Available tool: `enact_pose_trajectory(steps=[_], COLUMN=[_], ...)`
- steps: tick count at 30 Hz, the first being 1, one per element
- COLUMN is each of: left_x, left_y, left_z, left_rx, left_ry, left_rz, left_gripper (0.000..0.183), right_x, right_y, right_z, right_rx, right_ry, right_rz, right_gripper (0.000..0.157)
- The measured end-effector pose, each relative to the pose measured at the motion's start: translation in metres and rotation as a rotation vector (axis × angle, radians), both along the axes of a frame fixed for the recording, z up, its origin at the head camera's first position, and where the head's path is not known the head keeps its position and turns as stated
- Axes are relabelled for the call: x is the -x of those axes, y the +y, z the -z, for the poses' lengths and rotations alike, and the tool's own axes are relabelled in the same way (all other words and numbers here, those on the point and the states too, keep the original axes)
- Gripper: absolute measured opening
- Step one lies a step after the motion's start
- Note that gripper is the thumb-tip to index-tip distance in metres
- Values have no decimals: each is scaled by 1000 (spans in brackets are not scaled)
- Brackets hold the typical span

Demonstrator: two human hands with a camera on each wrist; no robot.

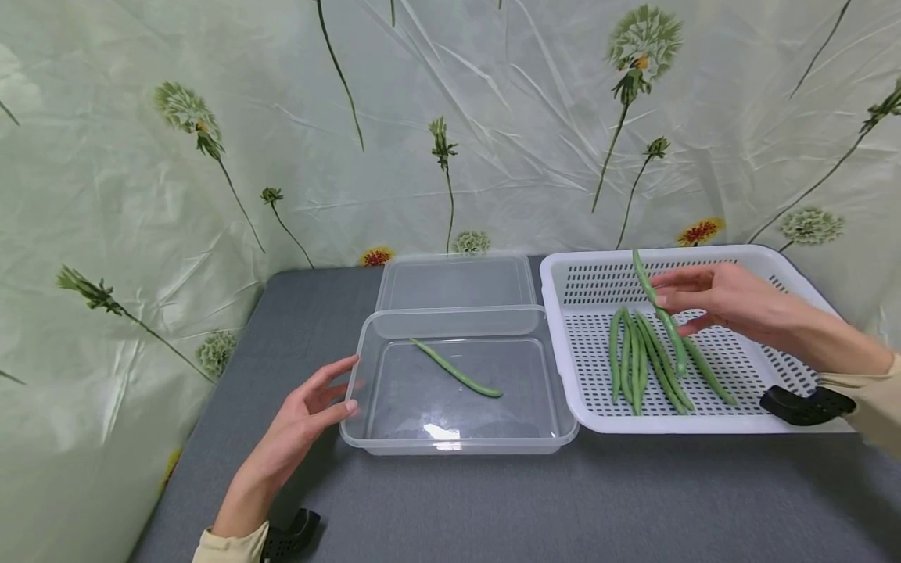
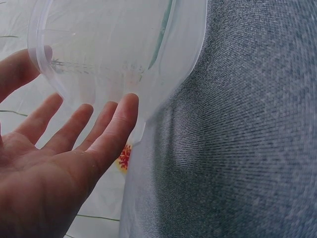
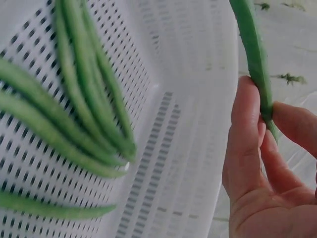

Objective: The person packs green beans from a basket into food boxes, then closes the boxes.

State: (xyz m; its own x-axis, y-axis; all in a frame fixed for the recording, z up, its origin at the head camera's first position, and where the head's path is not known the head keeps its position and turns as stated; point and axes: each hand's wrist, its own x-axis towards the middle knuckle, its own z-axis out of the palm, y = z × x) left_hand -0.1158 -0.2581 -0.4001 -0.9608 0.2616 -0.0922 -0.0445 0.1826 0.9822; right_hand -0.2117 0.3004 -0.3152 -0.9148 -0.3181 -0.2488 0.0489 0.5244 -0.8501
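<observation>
My right hand [image 1: 749, 305] pinches a green bean [image 3: 255, 54] between thumb and fingers, above the white perforated basket [image 1: 704, 424]. Below it, several green beans [image 1: 626, 363] lie in a loose bunch on the basket's floor, and another lies slightly apart to the right. A clear plastic container [image 1: 457, 447] stands left of the basket with a single green bean [image 1: 457, 371] lying slantwise inside. At that container's left wall is my left hand [image 1: 292, 426], its fingers extended and relaxed, the fingertips [image 2: 130, 101] at the outside of the wall.
Behind the container lies a clear flat lid [image 1: 457, 281]. The grey tabletop [image 1: 493, 508] runs in front of both vessels. A flower-printed sheet [image 1: 493, 156] hangs along the back and left side. Each wrist carries a black strap [image 1: 808, 405].
</observation>
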Motion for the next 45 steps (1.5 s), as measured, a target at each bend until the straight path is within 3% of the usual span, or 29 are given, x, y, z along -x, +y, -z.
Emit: enact_pose_trajectory(steps=[14,34,45], left_x=[1,2,3], left_y=[0,0,0], left_z=[0,-1,1], left_rx=[11,42,34], left_ry=[-24,-14,-29], left_rz=[-12,-21,-26], left_gripper=[61,59,60], right_x=[3,11,8], right_y=[-54,-159,-214], right_z=[-12,-21,-13], right_rx=[135,266,305], right_ry=[9,-35,-95], right_rz=[3,-158,-183], right_gripper=[55,45,41])
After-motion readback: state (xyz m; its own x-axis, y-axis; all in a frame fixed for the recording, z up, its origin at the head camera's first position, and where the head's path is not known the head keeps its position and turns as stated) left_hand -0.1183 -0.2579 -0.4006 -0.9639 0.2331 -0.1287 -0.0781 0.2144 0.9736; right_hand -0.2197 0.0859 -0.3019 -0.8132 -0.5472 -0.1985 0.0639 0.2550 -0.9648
